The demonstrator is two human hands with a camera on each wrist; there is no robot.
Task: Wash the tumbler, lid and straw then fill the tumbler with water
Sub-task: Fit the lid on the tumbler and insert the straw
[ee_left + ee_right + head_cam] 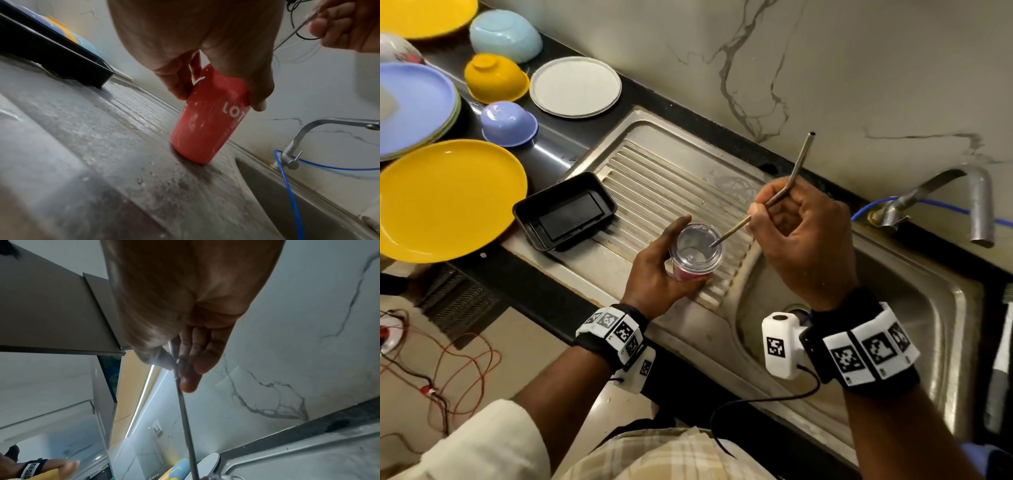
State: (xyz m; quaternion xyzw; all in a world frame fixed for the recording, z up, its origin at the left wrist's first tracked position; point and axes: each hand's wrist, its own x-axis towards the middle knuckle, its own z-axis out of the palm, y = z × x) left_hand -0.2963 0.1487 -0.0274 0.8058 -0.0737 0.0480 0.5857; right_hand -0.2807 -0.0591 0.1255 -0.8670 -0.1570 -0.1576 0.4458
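Note:
A red tumbler (207, 120) with white lettering stands upright on the ribbed drainboard (654, 178) beside the sink. A clear lid (697, 245) sits on its top. My left hand (654, 270) grips the tumbler's side, fingers and thumb curled round it (226, 76). My right hand (801, 233) pinches a bent metal straw (791, 181), whose lower tip reaches the lid. In the right wrist view the straw (185, 410) runs down from my fingers (191, 369).
A black tray (565, 210) lies on the drainboard's left end. Yellow (445, 198), blue and white plates (575, 85) and upturned bowls crowd the counter at left. The tap (959, 202) with a blue hose stands at right above the sink basin (914, 308).

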